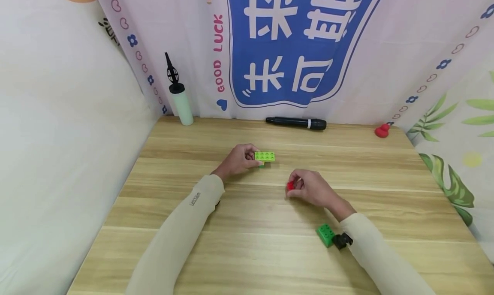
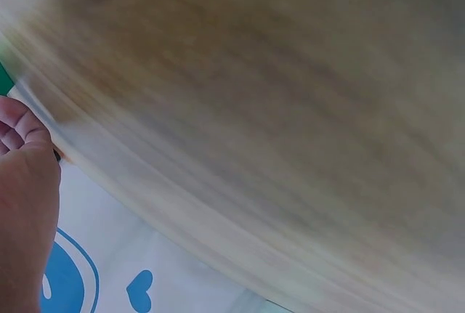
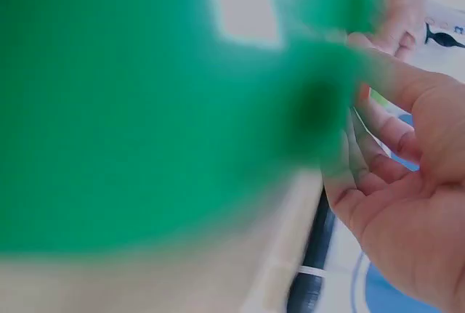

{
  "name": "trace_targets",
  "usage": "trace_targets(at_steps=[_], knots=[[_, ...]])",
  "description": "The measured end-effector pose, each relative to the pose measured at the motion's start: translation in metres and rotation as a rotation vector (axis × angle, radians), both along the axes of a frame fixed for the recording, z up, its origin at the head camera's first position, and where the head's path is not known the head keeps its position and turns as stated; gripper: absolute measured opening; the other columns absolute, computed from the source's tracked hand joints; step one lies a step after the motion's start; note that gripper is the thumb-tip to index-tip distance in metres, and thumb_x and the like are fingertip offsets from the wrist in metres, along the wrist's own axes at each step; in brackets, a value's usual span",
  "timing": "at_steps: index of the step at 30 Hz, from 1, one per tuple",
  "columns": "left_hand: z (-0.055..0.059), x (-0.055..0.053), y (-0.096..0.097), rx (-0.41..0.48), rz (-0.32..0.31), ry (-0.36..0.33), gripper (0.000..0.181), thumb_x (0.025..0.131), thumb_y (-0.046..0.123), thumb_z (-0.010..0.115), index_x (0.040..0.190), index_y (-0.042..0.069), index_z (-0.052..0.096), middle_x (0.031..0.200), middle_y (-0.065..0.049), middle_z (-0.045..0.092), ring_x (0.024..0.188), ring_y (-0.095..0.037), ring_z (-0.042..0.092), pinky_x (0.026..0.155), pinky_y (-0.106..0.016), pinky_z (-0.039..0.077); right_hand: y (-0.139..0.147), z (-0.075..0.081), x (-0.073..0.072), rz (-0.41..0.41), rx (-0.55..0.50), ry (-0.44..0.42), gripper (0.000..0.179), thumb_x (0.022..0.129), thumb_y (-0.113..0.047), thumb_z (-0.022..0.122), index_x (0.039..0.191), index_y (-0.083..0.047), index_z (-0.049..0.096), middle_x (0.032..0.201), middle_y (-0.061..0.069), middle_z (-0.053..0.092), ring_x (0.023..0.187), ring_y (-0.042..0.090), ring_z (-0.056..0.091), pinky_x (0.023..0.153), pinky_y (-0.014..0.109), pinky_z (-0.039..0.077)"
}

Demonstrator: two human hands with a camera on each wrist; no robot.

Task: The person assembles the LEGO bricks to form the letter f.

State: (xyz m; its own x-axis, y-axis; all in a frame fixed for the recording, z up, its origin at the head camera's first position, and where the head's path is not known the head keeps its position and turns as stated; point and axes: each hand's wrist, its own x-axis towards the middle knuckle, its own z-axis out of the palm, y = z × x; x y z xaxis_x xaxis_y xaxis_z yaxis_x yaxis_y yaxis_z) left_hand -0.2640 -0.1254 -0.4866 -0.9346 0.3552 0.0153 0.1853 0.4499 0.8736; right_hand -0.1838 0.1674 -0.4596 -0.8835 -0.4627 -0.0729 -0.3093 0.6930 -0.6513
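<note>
My left hand (image 1: 242,158) pinches a small stack of building bricks by its left end. On top of that stack is a lime-green brick (image 1: 264,156) with studs, and part of a darker green brick (image 1: 262,165) shows beneath it. To the right and nearer, my right hand (image 1: 311,187) holds a small red brick (image 1: 290,186) between thumb and fingers. A green brick (image 1: 326,235) lies on the table by the right wrist camera; its blurred surface (image 3: 145,110) fills much of the right wrist view. The left wrist view catches only the left hand (image 2: 27,139) at its edge.
On the wooden table (image 1: 247,260), a black microphone (image 1: 296,123) lies along the back edge. A pale green hand pump (image 1: 182,104) stands at the back left. A small red object (image 1: 382,131) sits at the back right. Printed cloth (image 1: 208,42) hangs behind.
</note>
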Motion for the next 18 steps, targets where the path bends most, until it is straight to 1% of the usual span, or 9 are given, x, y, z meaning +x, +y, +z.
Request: trace_targets(at_steps=[2,7,9,13,18], knots=[[0.0,0.0,0.0,0.003,0.001,-0.003,0.035,0.093,0.009,0.085,0.125,0.002,0.073,0.097,-0.007,0.066,0.084,-0.015,0.057,0.073,-0.02,0.048,-0.003,0.012,-0.008,-0.015,-0.012,0.018,0.029,0.089,-0.019,0.09,0.109,-0.009,0.071,0.099,0.004,0.075,0.086,0.013,0.069,0.075,0.026,0.058],[0.0,0.001,-0.001,0.0,0.005,0.001,0.033,0.093,0.007,0.084,0.124,0.002,0.073,0.097,-0.008,0.067,0.084,-0.015,0.057,0.073,-0.02,0.048,-0.017,0.043,-0.028,-0.029,-0.077,0.132,0.029,0.09,-0.018,0.089,0.111,-0.007,0.073,0.102,0.009,0.077,0.087,0.019,0.071,0.075,0.03,0.06],[0.001,0.001,-0.001,-0.011,0.008,0.005,0.034,0.093,0.008,0.084,0.124,0.002,0.073,0.098,-0.009,0.067,0.085,-0.015,0.057,0.073,-0.02,0.048,-0.024,0.051,-0.036,-0.029,-0.113,0.169,0.028,0.091,-0.019,0.088,0.112,-0.007,0.074,0.103,0.009,0.078,0.087,0.019,0.072,0.076,0.029,0.06],[0.002,0.002,0.0,-0.034,0.016,0.009,0.035,0.093,0.011,0.085,0.126,0.004,0.073,0.099,-0.008,0.069,0.085,-0.016,0.058,0.075,-0.021,0.049,-0.039,0.056,-0.051,-0.028,-0.164,0.194,0.027,0.091,-0.02,0.088,0.112,-0.008,0.076,0.104,0.009,0.079,0.088,0.021,0.072,0.076,0.03,0.06],[0.003,0.003,0.001,-0.031,0.01,0.018,0.036,0.092,0.012,0.086,0.125,0.003,0.074,0.098,-0.009,0.07,0.084,-0.016,0.059,0.076,-0.02,0.05,-0.055,0.046,-0.068,-0.009,-0.17,0.197,0.026,0.092,-0.02,0.088,0.112,-0.007,0.077,0.105,0.01,0.079,0.088,0.022,0.073,0.078,0.034,0.06]])
